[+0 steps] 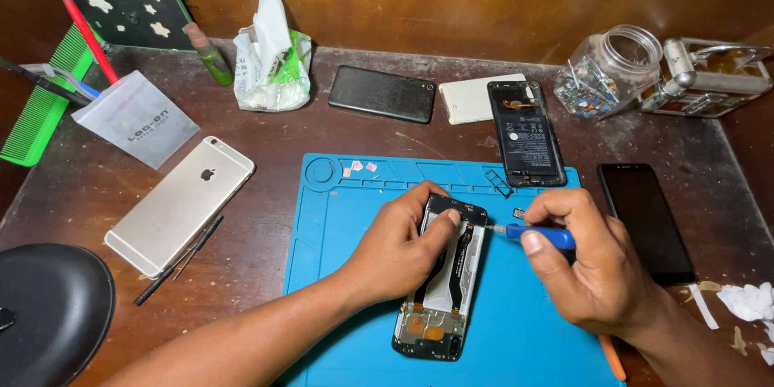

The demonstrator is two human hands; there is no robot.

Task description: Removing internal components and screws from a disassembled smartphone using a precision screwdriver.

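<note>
An opened phone body [439, 310] with exposed boards lies on a blue work mat [339, 218]. My left hand [395, 246] grips its upper part, thumb on the top edge. My right hand [584, 262] holds a blue-handled screwdriver [542, 235], its tip touching the phone's upper right side.
Around the mat lie a silver phone [179, 203], tweezers [179, 260], a black phone [382, 93], a white cover [470, 98], an open-backed phone [526, 132] and a dark screen [645, 218]. A glass jar [609, 72], tissue pack [272, 56] and black lamp base [48, 306] stand nearby.
</note>
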